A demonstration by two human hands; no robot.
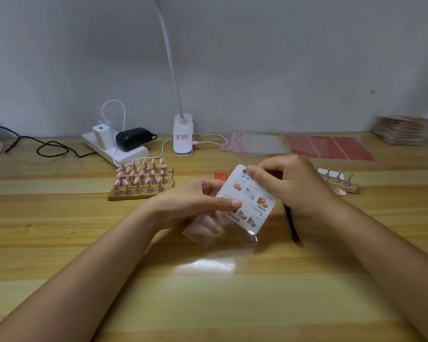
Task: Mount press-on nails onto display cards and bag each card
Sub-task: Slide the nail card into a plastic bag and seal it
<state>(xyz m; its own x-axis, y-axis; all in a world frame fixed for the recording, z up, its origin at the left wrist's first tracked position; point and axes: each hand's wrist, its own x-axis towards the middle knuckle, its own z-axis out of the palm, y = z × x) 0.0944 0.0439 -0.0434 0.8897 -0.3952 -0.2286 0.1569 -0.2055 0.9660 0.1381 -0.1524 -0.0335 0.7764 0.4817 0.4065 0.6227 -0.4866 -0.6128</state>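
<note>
A white display card [253,201] with printed instruction pictures faces me, tilted, above the wooden table. Its lower end sits inside a clear plastic bag [223,233]. My left hand [195,203] pinches the bag's mouth and the card's left edge between thumb and fingers. My right hand [287,183] pinches the card's top corner. A black tool [290,224] hangs under my right hand; how it is held is hidden. Pink press-on nails stand on metal pegs in wooden holder strips [142,180] to the left.
A wooden strip with bare pegs [336,180] lies right of my hands. Behind are a stack of clear bags [253,143], red sheets [329,147], a pile of cards [402,130], a clip lamp [182,135], a power strip with chargers [114,144] and small orange strips [220,176].
</note>
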